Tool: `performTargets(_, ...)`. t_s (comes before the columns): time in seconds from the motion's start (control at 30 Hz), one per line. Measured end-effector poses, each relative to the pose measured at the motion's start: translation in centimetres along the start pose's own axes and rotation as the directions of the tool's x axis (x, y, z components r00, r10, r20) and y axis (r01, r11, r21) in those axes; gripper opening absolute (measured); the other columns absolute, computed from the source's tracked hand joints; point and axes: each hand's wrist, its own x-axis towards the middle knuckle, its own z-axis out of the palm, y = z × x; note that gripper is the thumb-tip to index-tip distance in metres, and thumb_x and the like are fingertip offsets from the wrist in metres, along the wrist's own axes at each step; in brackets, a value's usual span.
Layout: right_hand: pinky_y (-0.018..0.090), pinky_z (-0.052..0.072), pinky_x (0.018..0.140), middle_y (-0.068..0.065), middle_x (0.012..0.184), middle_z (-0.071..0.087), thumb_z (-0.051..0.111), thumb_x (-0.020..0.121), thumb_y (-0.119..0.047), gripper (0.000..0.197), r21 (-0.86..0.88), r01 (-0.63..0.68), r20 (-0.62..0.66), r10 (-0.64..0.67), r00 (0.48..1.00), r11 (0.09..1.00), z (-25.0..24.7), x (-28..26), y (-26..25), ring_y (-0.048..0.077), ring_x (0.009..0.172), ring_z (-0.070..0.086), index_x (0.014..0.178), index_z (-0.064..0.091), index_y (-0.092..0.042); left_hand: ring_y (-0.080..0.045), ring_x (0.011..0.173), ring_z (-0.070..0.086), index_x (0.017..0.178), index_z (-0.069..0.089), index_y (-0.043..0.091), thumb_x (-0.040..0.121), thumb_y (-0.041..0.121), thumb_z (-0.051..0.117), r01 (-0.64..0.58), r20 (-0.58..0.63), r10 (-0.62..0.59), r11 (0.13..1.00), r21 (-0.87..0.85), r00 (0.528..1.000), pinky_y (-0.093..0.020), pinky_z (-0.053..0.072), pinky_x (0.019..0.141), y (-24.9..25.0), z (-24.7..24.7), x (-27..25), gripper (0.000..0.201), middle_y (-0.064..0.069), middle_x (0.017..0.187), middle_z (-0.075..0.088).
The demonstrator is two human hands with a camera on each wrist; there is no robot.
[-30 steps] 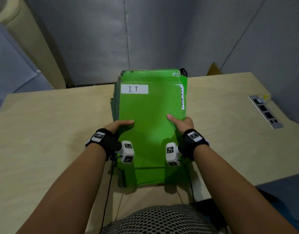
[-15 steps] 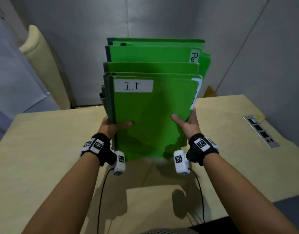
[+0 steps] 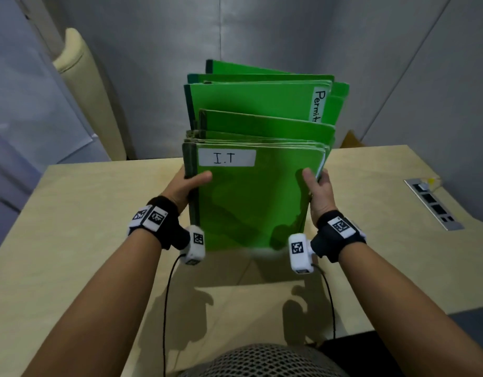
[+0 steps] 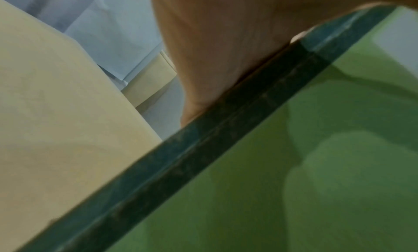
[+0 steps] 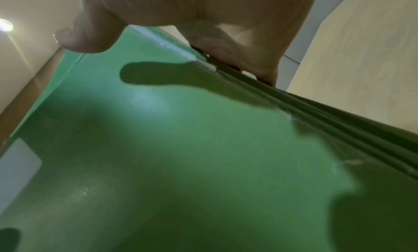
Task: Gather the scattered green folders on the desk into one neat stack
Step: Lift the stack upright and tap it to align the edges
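Several green folders (image 3: 251, 202) stand upright on their bottom edges on the desk (image 3: 85, 227), bunched as one uneven stack; the rear ones stick up higher. The front folder carries a white "I.T" label (image 3: 226, 157), and a rear one a "Permit" label (image 3: 318, 106). My left hand (image 3: 190, 183) grips the stack's left, spine side, thumb on the front cover. My right hand (image 3: 318, 189) grips the right edge the same way. In the left wrist view the dark spine (image 4: 203, 148) runs under my palm. The right wrist view shows the front cover (image 5: 181, 148) and layered edges (image 5: 339, 123).
A grey power socket strip (image 3: 433, 204) is set into the desk at the right. Grey partition walls close off the back and right. A cream padded panel (image 3: 87, 91) leans at the back left. Wrist camera cables (image 3: 166, 308) hang over the near desk edge.
The stack lay flat on the desk a second ago; both hands tipped it upright onto its bottom edge. Since half a second ago the folders have slid to more uneven heights.
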Motion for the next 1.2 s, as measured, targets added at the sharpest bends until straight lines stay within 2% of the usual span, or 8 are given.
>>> performTargets(0.2, 0.048, 0.041, 0.105, 0.003, 0.122, 0.066, 0.063, 0.037, -0.091, 0.106, 0.056, 0.027, -0.059, -0.024, 0.998, 0.998, 0.1, -1.2, -1.2, 0.023, 0.116, 0.060, 0.118, 0.064, -0.023, -0.009, 0.086, 0.073, 0.110, 0.059, 0.023, 0.026, 0.072, 0.081, -0.035, 0.024, 0.038, 0.991, -0.129, 0.999, -0.023, 0.057, 0.069, 1.9, 0.4, -0.5, 0.099, 0.008, 0.092, 0.076)
performTargets(0.43, 0.054, 0.031, 0.113, 0.007, 0.139, 0.056, 0.064, 0.046, -0.089, 0.116, 0.133, 0.071, -0.090, -0.059, 0.994, 0.989, -0.1, -1.1, -2.5, 0.027, 0.131, 0.049, 0.136, 0.052, -0.017, -0.008, 0.080, 0.073, 0.098, 0.067, 0.025, 0.028, 0.073, 0.080, -0.078, 0.028, 0.082, 0.989, -0.125, 0.996, -0.021, 0.057, 0.068, 2.3, 1.2, -1.7, 0.085, 0.010, 0.087, 0.077)
performTargets(0.57, 0.045, 0.050, 0.098, 0.006, 0.115, 0.071, 0.069, 0.039, -0.086, 0.101, 0.163, 0.069, -0.085, -0.055, 0.995, 0.984, 0.2, -1.8, -4.3, 0.024, 0.110, 0.065, 0.114, 0.066, -0.019, -0.014, 0.085, 0.073, 0.088, 0.079, 0.024, 0.038, 0.058, 0.085, -0.067, 0.068, 0.074, 0.992, -0.105, 0.995, -0.027, 0.058, 0.077, 2.7, 0.5, -1.9, 0.061, 0.005, 0.091, 0.076)
performTargets(0.73, 0.050, 0.050, 0.097, 0.012, 0.114, 0.071, 0.073, 0.049, -0.077, 0.086, 0.137, 0.121, -0.109, -0.106, 0.988, 0.983, 0.3, -1.6, -6.1, 0.032, 0.110, 0.065, 0.110, 0.066, -0.016, -0.030, 0.097, 0.061, 0.128, 0.048, -0.001, 0.054, 0.028, 0.067, -0.109, 0.010, 0.109, 0.994, 0.020, 0.994, -0.041, 0.048, 0.091, 4.5, 0.5, -1.9, 0.082, -0.015, 0.109, 0.062)
performTargets(0.9, 0.047, 0.036, 0.109, 0.005, 0.122, 0.065, 0.079, 0.063, -0.060, 0.067, 0.086, 0.054, -0.117, -0.044, 0.992, 0.995, 0.8, -1.5, -6.6, 0.021, 0.114, 0.058, 0.108, 0.065, -0.012, -0.027, 0.119, 0.053, 0.125, 0.056, 0.014, 0.064, 0.067, 0.066, -0.060, -0.072, 0.073, 0.985, 0.163, 0.995, -0.045, 0.035, 0.105, 6.8, 2.4, -2.2, 0.081, -0.006, 0.128, 0.058)
performTargets(1.0, 0.032, 0.031, 0.100, -0.011, 0.100, 0.061, 0.068, 0.086, -0.030, 0.016, 0.009, 0.007, -0.080, -0.006, 0.997, 1.000, 1.0, -1.9, -7.0, 0.000, 0.092, 0.051, 0.097, 0.061, -0.021, -0.015, 0.092, 0.058, 0.106, 0.060, 0.013, 0.088, 0.039, 0.060, -0.049, -0.130, 0.080, 0.973, 0.226, 0.988, -0.032, 0.041, 0.088, 7.3, 3.4, -1.4, 0.031, -0.001, 0.102, 0.062)
performTargets(1.07, 0.032, 0.032, 0.103, -0.009, 0.108, 0.059, 0.067, 0.088, -0.028, 0.027, 0.006, 0.004, -0.073, -0.003, 0.997, 1.000, 0.7, -2.0, -7.1, 0.004, 0.098, 0.051, 0.111, 0.057, -0.020, -0.017, 0.080, 0.058, 0.091, 0.060, 0.012, 0.092, 0.015, 0.054, -0.053, -0.155, 0.085, 0.978, 0.200, 0.984, -0.034, 0.045, 0.083, 7.3, 3.3, -1.1, 0.007, -0.004, 0.090, 0.061)
performTargets(1.2, 0.023, 0.042, 0.088, -0.005, 0.105, 0.061, 0.064, 0.090, -0.028, 0.024, -0.007, 0.026, -0.093, -0.027, 0.995, 1.000, 1.0, -1.4, -7.8, 0.011, 0.099, 0.057, 0.110, 0.056, -0.017, -0.023, 0.076, 0.056, 0.084, 0.061, 0.010, 0.086, 0.002, 0.048, -0.017, -0.213, 0.043, 0.992, 0.126, 0.976, -0.035, 0.046, 0.074, 6.5, 2.0, -0.6, 0.015, -0.009, 0.084, 0.060)
